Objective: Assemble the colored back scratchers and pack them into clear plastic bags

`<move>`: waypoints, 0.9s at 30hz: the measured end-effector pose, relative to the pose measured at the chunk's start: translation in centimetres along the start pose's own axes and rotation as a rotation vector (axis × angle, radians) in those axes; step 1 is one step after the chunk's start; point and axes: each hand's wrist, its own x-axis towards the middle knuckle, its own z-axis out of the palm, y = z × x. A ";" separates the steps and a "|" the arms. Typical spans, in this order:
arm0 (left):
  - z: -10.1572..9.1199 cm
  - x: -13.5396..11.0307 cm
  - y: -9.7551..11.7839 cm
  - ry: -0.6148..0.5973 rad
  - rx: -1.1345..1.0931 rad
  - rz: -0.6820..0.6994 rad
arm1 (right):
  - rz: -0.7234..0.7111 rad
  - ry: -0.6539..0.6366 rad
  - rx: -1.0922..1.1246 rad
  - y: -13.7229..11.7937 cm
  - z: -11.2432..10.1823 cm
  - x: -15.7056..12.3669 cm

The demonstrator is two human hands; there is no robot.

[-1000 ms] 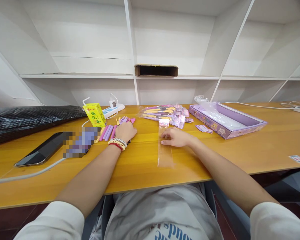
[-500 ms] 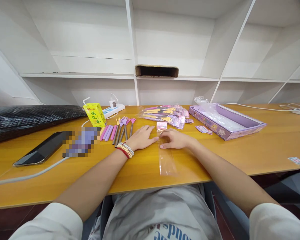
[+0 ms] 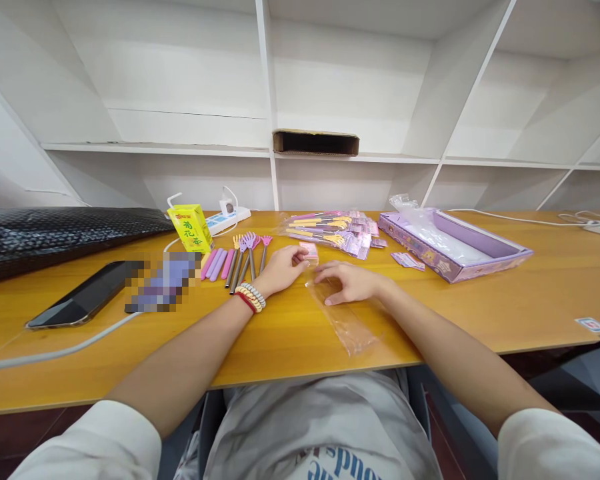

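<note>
Bag (image 3: 347,320) lies on the counter (image 3: 480,300), our right hand (image 3: 350,283) flat and open pinning it while our left hand (image 3: 280,270) pinches its pink header (image 3: 309,249), likely to open the mouth.

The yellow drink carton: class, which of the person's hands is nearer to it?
Left. The left hand lies right of the yellow drink carton, past the small back scratchers. The right hand rests farther right, on the clear bag.
</note>
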 end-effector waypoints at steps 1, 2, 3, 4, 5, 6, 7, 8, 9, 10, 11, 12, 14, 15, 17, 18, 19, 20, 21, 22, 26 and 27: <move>0.0 0.1 0.0 0.036 -0.030 -0.010 | 0.006 0.034 -0.004 0.0 0.1 0.0; -0.1 0.1 0.0 0.066 -0.060 -0.019 | 0.022 0.084 -0.008 0.0 0.1 0.0; -0.1 0.1 0.0 0.086 -0.093 -0.025 | 0.046 0.149 -0.013 0.1 0.1 0.1; -0.1 0.1 0.0 0.097 -0.135 -0.030 | 0.070 0.222 -0.016 0.1 0.0 0.0; -0.1 0.1 0.0 0.097 -0.188 -0.033 | 0.088 0.290 -0.011 0.1 -0.1 0.0; -0.1 0.2 0.0 0.086 -0.253 -0.035 | 0.097 0.342 0.005 0.1 -0.2 -0.1; -0.1 0.2 0.0 0.065 -0.323 -0.036 | 0.098 0.373 0.034 0.1 -0.3 -0.1; 0.0 0.2 0.1 0.039 -0.392 -0.037 | 0.091 0.377 0.078 0.1 -0.4 -0.2; 0.0 0.2 0.1 0.013 -0.453 -0.039 | 0.082 0.356 0.137 0.0 -0.5 -0.2; 0.0 0.2 0.1 -0.006 -0.500 -0.039 | 0.075 0.323 0.204 0.0 -0.5 -0.3; 0.1 0.1 0.1 -0.018 -0.531 -0.038 | 0.072 0.288 0.268 0.0 -0.5 -0.3; 0.1 0.1 0.1 -0.021 -0.549 -0.038 | 0.072 0.260 0.323 0.1 -0.4 -0.2; 0.0 0.1 0.0 -0.019 -0.558 -0.044 | 0.086 0.253 0.395 0.3 -0.2 -0.1; 0.0 0.1 0.0 -0.021 -0.557 -0.049 | 0.102 0.278 0.415 0.5 0.0 0.0; 0.0 0.1 0.1 -0.022 -0.555 -0.059 | 0.130 0.345 0.448 0.9 0.2 0.2; 0.1 0.1 0.1 -0.013 -0.559 -0.062 | 0.137 0.366 0.473 1.1 0.2 0.2; 0.1 0.1 0.1 0.007 -0.565 -0.066 | 0.139 0.367 0.506 1.2 0.2 0.2; 0.1 0.2 0.1 0.041 -0.570 -0.072 | 0.141 0.338 0.549 1.3 0.2 0.2; 0.1 0.3 0.2 0.085 -0.571 -0.082 | 0.144 0.280 0.599 1.4 0.2 0.1; 0.1 0.3 0.1 0.131 -0.568 -0.094 | 0.151 0.203 0.649 1.4 0.1 0.1; -0.1 0.5 -0.1 0.242 -0.554 -0.126 | 0.205 0.069 0.734 1.2 -0.2 0.0; -0.2 0.5 -0.2 0.238 -0.555 -0.126 | 0.209 0.119 0.710 1.2 -0.3 0.0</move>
